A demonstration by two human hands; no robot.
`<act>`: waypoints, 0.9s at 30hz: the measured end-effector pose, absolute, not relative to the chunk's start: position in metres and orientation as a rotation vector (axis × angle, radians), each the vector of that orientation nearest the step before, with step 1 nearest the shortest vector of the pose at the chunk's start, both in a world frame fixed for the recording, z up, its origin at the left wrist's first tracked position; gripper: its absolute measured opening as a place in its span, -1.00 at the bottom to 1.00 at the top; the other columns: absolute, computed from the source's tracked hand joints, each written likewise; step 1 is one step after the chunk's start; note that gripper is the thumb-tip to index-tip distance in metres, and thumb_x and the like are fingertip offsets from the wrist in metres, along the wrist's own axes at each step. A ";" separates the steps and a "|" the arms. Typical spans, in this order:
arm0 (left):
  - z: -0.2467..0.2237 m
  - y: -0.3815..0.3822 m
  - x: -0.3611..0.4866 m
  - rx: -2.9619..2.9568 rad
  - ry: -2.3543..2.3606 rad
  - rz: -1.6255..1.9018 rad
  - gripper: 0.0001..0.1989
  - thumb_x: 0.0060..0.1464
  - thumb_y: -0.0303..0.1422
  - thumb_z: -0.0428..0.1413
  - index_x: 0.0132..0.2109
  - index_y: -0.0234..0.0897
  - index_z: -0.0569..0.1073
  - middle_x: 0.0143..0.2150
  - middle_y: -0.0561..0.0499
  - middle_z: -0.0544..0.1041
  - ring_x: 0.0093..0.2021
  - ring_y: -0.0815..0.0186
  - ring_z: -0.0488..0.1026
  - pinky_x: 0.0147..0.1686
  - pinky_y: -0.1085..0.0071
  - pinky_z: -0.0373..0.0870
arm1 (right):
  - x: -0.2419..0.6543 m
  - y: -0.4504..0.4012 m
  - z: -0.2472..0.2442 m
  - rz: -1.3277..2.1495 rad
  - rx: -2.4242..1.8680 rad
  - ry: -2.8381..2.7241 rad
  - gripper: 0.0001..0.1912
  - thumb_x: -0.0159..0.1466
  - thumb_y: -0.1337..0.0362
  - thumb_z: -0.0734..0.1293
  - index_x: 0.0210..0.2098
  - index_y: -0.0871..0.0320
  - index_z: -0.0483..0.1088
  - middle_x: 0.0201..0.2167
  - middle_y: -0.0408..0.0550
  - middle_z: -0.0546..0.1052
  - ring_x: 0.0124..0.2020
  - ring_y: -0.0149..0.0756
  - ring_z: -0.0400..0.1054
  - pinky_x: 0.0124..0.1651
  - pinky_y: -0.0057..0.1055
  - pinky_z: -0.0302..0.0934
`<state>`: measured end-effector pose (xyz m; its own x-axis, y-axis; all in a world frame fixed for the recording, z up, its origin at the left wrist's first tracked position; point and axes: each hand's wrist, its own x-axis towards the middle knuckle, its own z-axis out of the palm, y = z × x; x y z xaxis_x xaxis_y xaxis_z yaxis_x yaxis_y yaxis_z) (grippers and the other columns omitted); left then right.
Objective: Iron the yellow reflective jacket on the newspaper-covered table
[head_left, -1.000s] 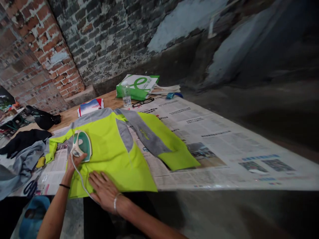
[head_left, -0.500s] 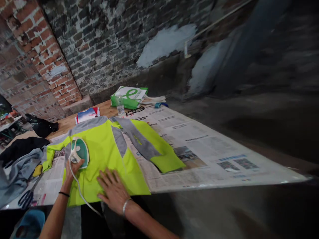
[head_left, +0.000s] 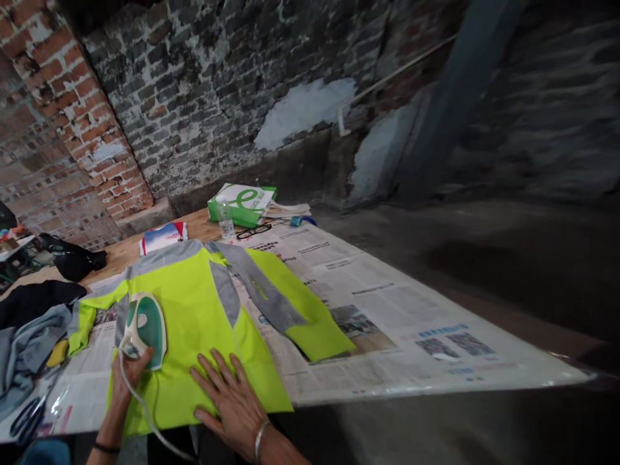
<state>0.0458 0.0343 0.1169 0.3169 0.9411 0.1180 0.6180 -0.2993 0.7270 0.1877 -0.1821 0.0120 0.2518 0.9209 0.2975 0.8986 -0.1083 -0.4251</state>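
A neon-yellow and grey long-sleeved jacket [head_left: 186,310] lies spread on the newspaper-covered table [head_left: 329,381], its right sleeve stretched out across the paper. My left hand [head_left: 130,371] is wrapped round the handle of a white and green iron [head_left: 146,326], which rests on the left part of the jacket's body. From the iron's rear a white cord [head_left: 140,405] runs down past the table's front edge. Flat on the jacket's lower part lies my right hand [head_left: 232,400], fingers spread, holding nothing.
Scissors [head_left: 28,418] and crumpled grey clothing [head_left: 33,355] lie at the left. Towards the back are a black bag [head_left: 72,257], a red, white and blue packet [head_left: 163,238], a clear cup [head_left: 225,219], glasses [head_left: 254,230], a green-white bag [head_left: 242,201] and a blue tape roll [head_left: 303,221].
The whole scene sits a little lower and further left in view as the head has tilted. The iron stays in my left hand on the jacket; my right hand still lies flat.
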 end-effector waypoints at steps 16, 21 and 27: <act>0.120 0.001 -0.001 2.056 1.470 0.696 -0.58 -0.21 0.08 0.26 -0.38 -0.16 0.47 -0.45 -0.01 0.63 -0.34 0.10 0.63 -0.37 0.34 0.53 | 0.189 -0.189 0.016 -0.004 -1.997 -1.714 -0.33 0.37 -0.09 0.30 0.40 0.00 0.28 0.46 -0.02 0.20 0.49 0.15 -0.04 0.47 0.22 -0.15; 0.125 0.018 0.038 2.002 1.528 0.788 -0.51 -0.29 0.09 0.27 -0.30 -0.19 0.51 -0.48 -0.01 0.60 -0.38 0.09 0.60 -0.43 0.33 0.47 | 0.190 -0.192 0.002 -0.188 -1.878 -1.790 -0.22 0.34 0.02 0.38 0.48 -0.05 0.10 0.47 -0.06 0.19 0.48 0.03 0.00 0.48 0.11 -0.14; 0.106 0.044 0.104 1.979 1.223 1.024 -0.44 -0.21 -0.03 0.26 -0.07 -0.28 0.53 -0.30 -0.08 0.66 -0.27 0.08 0.62 -0.27 0.23 0.55 | 0.190 -0.195 -0.009 -0.402 -1.811 -1.741 -0.27 0.32 0.04 0.40 0.43 -0.08 0.19 0.47 0.02 0.21 0.48 0.03 0.01 0.48 0.06 -0.20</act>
<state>0.1035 0.0438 0.1057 0.2815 0.9112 0.3009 0.4567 -0.4030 0.7931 0.1897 -0.1953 -0.0086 0.0991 0.8012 0.5902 0.9788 0.0284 -0.2029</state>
